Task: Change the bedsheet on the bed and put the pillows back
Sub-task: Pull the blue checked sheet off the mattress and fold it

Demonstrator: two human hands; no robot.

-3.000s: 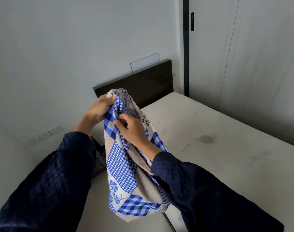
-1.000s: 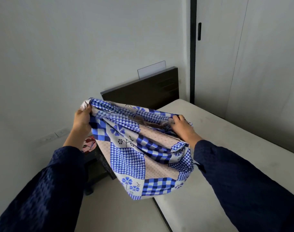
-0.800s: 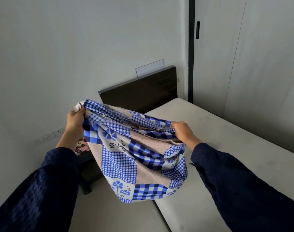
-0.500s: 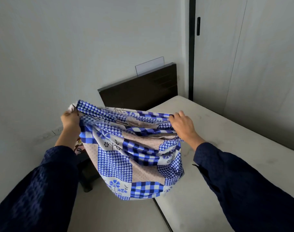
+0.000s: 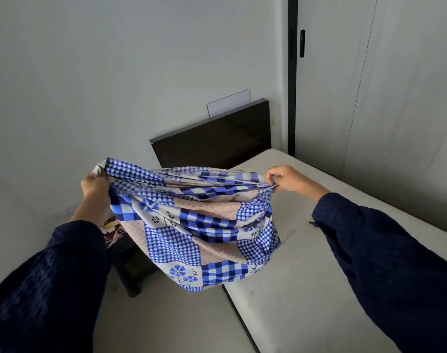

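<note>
Since the mattress is bare, step in hand: opening out the fresh sheet, I'd say. The old one looks to be off already, and there are no pillows anywhere in shot.
Left hand (image 5: 95, 187): fingers curled round one bunched end of the blue checked-and-floral bedsheet (image 5: 192, 225), held up just left of the bed.
Right hand (image 5: 288, 178): pinching the other end of the same top edge between thumb and fingers, out over the mattress corner.
Where the sheet is: strung between the two hands in mid-air, with the rest sagging in a layered bundle. Its bottom hangs by the near mattress edge; can't tell if it touches.
Next move, my guess: find the actual corners, give it a proper flick open, then throw it across toward the headboard. It's pretty bunched, so a hem could be trapped in the folds.
Mattress (image 5: 319, 289): off-white, uncovered, a few faint marks, runs off to the right.
Floor (image 5: 153, 322): pale strip between bed and wall.
Little dark table (image 5: 133, 271): low, by the head of the bed, partly behind the sheet. There's some reddish patterned cloth (image 5: 111, 229) on it, mostly hidden.
Headboard (image 5: 217, 143): dark wood, with a clear panel (image 5: 228, 101) poking up behind it.
Wall (image 5: 115, 72): plain grey-white.
Far right: pale sliding door (image 5: 395, 98) with a black frame and a slim dark handle (image 5: 302, 43).
</note>
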